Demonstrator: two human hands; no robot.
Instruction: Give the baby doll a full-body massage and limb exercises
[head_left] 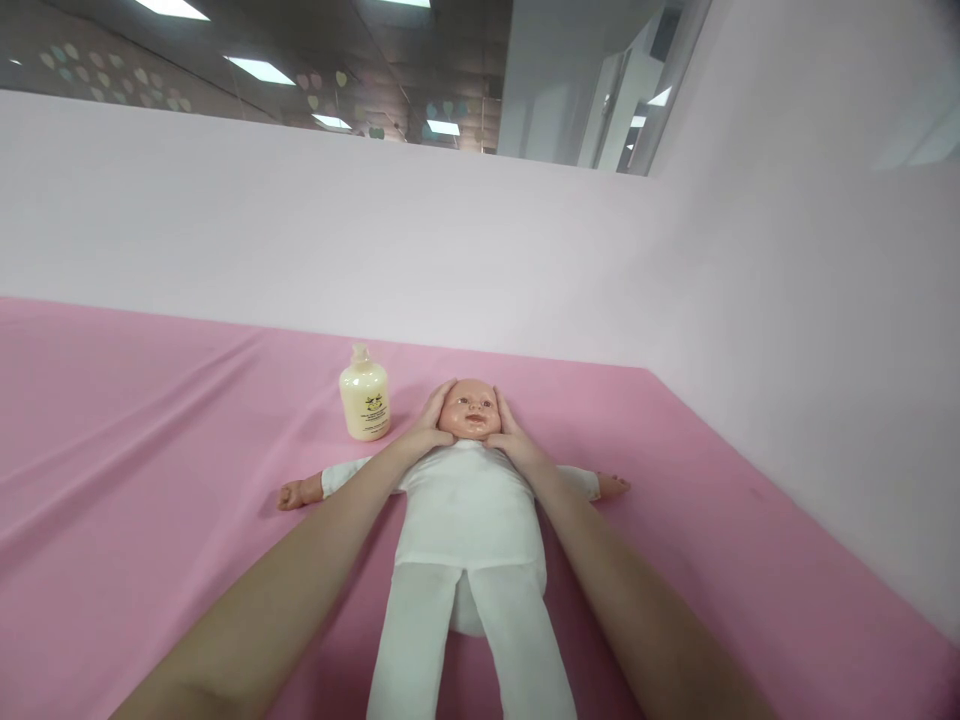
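Observation:
A baby doll [470,510] with a hard head and a white cloth body lies on its back, its arms spread out to both sides. My left hand [433,422] cups the left side of the doll's head, thumb at the chin and fingers along the cheek. On the opposite side my right hand [514,432] holds the head in the same way, its thumb by the jaw. Parts of the fingers are hidden behind the head. Left of the head stands a pale yellow bottle [365,402] with a pump top, apart from my left hand.
Under the doll spreads a pink sheet [165,450] with some creases at the left. A white wall [315,220] rises behind it, and another white wall [825,300] borders the right side. Above the back wall is a window [420,60] with ceiling lights showing.

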